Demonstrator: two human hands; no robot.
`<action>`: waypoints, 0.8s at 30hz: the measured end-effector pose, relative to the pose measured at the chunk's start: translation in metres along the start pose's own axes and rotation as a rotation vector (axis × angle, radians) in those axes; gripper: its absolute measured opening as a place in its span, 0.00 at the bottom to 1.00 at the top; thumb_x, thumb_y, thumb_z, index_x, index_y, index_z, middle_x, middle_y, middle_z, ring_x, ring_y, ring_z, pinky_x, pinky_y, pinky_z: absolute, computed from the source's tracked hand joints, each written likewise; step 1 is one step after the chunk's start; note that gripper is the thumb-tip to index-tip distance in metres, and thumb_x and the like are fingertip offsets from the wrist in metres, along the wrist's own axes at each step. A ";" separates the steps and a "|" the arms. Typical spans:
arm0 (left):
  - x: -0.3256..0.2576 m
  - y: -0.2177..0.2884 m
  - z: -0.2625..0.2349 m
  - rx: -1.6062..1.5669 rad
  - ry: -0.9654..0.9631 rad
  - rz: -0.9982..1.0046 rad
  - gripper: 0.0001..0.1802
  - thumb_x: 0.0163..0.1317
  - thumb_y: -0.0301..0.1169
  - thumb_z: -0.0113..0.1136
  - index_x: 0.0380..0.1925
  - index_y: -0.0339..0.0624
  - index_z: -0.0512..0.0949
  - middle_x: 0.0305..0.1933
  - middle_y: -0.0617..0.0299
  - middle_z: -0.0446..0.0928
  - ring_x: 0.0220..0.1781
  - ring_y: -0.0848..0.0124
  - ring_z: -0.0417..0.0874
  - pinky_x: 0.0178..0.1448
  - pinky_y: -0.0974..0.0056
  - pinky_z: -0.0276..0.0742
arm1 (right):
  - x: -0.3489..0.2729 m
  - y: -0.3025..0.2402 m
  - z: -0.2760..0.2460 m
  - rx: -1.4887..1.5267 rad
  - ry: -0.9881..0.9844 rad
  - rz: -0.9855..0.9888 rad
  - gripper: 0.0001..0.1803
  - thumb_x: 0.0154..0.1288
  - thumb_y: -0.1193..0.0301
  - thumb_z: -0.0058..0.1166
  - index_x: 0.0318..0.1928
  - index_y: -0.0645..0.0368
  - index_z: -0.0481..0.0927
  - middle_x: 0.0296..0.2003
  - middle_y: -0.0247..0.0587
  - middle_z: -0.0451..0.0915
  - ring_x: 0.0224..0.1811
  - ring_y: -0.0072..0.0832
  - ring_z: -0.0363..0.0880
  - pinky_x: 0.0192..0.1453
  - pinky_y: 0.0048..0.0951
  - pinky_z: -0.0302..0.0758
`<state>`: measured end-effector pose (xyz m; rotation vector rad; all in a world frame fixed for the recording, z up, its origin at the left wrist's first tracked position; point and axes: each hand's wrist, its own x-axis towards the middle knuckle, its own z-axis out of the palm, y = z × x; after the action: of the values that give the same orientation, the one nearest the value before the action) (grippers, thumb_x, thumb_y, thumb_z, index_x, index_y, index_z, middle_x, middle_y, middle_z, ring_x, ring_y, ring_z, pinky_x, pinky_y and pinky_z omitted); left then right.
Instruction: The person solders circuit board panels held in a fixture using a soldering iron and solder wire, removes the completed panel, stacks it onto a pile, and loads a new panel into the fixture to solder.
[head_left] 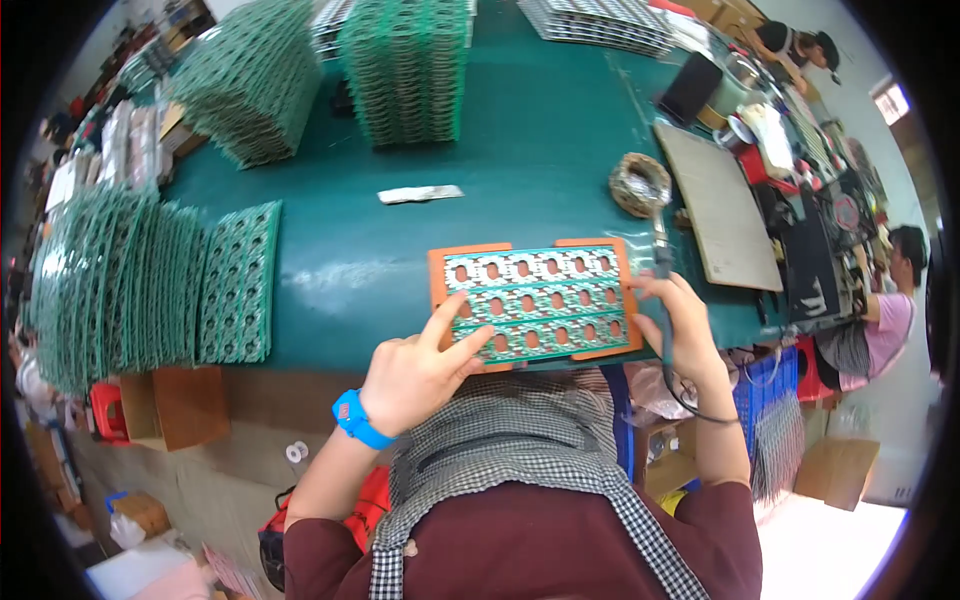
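A green circuit board panel (pixel 533 313) with rows of oval holes lies in an orange fixture (pixel 437 270) on the table in front of me. My left hand (pixel 415 375), with a blue watch at the wrist, has two fingers stretched apart onto the panel's left part; it grips nothing. At the panel's right side, my right hand (pixel 688 325) is closed around a soldering iron (pixel 662 262). Its cord loops down past my wrist. The iron points away from me, its tip close to a round, coiled tip-cleaning holder (pixel 640 185).
Stacks of green panels stand at the left (pixel 120 285) and far side (pixel 405 70) of the green table (pixel 540 120). A white strip (pixel 420 194) lies beyond the fixture. A grey board (pixel 718 205) rests at right. Other people sit farther right.
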<state>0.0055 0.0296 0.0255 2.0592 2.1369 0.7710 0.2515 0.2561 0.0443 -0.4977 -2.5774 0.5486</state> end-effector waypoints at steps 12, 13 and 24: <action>0.004 -0.012 0.007 0.179 -0.103 0.045 0.18 0.55 0.38 0.65 0.48 0.59 0.78 0.59 0.49 0.71 0.24 0.69 0.82 0.23 0.68 0.76 | 0.002 0.006 0.011 0.109 -0.180 0.206 0.20 0.51 0.81 0.62 0.45 0.58 0.72 0.47 0.44 0.80 0.51 0.44 0.76 0.54 0.37 0.74; 0.004 -0.012 0.005 0.176 -0.104 0.045 0.18 0.55 0.38 0.65 0.48 0.59 0.78 0.59 0.49 0.71 0.24 0.69 0.82 0.23 0.68 0.76 | 0.003 0.005 0.011 0.114 -0.179 0.186 0.20 0.51 0.81 0.62 0.45 0.58 0.72 0.46 0.44 0.80 0.50 0.43 0.77 0.53 0.37 0.74; 0.014 -0.013 0.000 0.172 -0.141 0.064 0.17 0.56 0.37 0.63 0.48 0.58 0.77 0.57 0.52 0.72 0.22 0.70 0.81 0.23 0.67 0.76 | 0.044 0.002 0.007 -0.044 -0.237 -0.063 0.15 0.52 0.78 0.60 0.42 0.57 0.73 0.32 0.42 0.77 0.37 0.42 0.77 0.38 0.38 0.72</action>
<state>-0.0080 0.0432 0.0235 2.2005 2.1378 0.4459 0.2120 0.2751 0.0533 -0.3849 -2.8247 0.5606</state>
